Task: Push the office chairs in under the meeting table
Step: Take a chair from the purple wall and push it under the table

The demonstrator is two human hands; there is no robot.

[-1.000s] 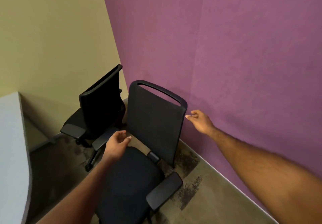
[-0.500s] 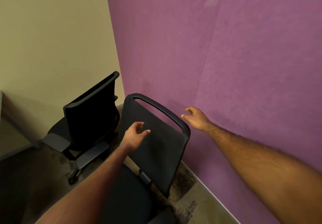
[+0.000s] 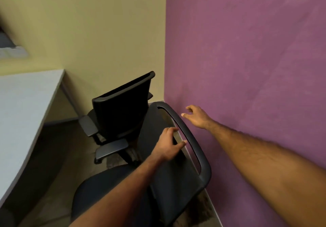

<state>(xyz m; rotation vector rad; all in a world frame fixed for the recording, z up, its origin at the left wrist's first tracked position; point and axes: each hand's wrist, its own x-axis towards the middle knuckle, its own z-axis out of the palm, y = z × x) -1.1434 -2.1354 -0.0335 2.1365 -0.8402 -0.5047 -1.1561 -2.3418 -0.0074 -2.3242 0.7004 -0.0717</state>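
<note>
Left hand (image 3: 168,146) seemingly touches the near office chair's (image 3: 176,182) backrest; right hand (image 3: 197,116) hovers loose-fingered beside its top rail (image 3: 202,157).

near chair (image 3: 176,182) base hidden, table (image 3: 21,112) cut off left

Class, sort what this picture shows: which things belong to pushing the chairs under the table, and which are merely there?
Job: near chair, far chair, meeting table, left hand, right hand.
Merely there: purple wall, yellow wall, carpet.
</note>
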